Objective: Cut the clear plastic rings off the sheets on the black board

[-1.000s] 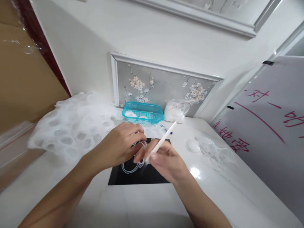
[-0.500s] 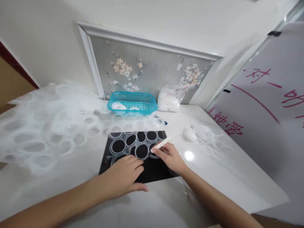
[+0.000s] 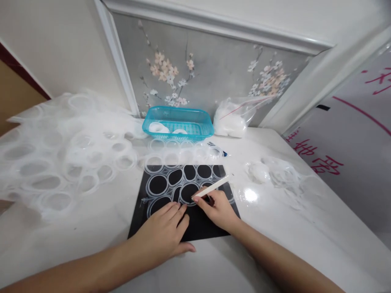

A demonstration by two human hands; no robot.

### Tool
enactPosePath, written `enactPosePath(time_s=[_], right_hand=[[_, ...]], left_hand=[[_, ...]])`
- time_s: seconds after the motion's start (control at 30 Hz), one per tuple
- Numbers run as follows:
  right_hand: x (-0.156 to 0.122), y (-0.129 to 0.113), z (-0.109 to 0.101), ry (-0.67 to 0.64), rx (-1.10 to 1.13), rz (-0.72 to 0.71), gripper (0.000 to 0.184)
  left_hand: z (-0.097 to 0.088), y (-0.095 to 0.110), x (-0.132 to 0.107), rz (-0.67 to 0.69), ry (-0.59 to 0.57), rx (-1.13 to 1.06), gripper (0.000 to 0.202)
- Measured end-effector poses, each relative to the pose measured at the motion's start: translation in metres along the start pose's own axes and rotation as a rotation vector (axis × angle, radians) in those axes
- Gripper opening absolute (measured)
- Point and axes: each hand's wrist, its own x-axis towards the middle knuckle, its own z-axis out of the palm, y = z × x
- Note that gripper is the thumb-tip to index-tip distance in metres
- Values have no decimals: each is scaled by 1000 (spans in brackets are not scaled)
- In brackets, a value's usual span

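A black board lies on the white table in front of me. Over its upper part is a translucent plastic sheet of joined white-edged rings. My left hand rests flat on the lower left of the board and the sheet's near edge, fingers extended and thumb apart. My right hand pinches a slim white pen-shaped tool, slanted up to the right. Its lower end is at the near edge of a middle ring; fingers partly hide the tip, so I cannot tell its kind.
A big pile of translucent ring sheets covers the table's left. Behind the board stand a blue plastic basket with white rings and a clear bag of white material. Clear plastic scraps lie right, near a whiteboard.
The camera has come closer and lower, so things appear shifted. The tool's lower end has moved left, from the middle ring's right side to its near edge. My left hand stays on the board.
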Motion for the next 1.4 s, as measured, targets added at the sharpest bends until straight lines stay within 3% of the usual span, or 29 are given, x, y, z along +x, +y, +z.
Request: enactPosePath(time_s=[0.23, 0.57, 0.67, 0.9, 0.97, 1.1, 1.17, 1.3, 1.4], right_hand=[[-1, 5, 2, -7, -29, 15, 18], [-2, 5, 1, -25, -91, -65, 14], [-6, 6, 3, -9, -196, -202, 14], [-16, 11, 11, -99, -790, -650, 19], [1, 9, 4, -34, -847, -613, 19], [53, 1, -28, 437, -761, -289, 30], [62, -3, -43, 564, -705, -232, 35], [31, 3, -43, 425, -582, -245, 29], [-1, 13, -37, 367, -443, -151, 29]], left_hand=[[2, -2, 1, 24, 46, 33, 67], [1, -1, 3, 29, 10, 7, 72], [-2, -2, 5, -29, -51, -103, 72], [-19, -8, 11, -192, -244, -421, 78], [-22, -9, 10, -200, -271, -442, 79], [-26, -9, 7, -231, -286, -457, 76], [-26, -11, 5, -233, -278, -468, 71], [-23, -16, 5, -192, -229, -463, 56], [-22, -16, 9, -190, -225, -444, 49]])
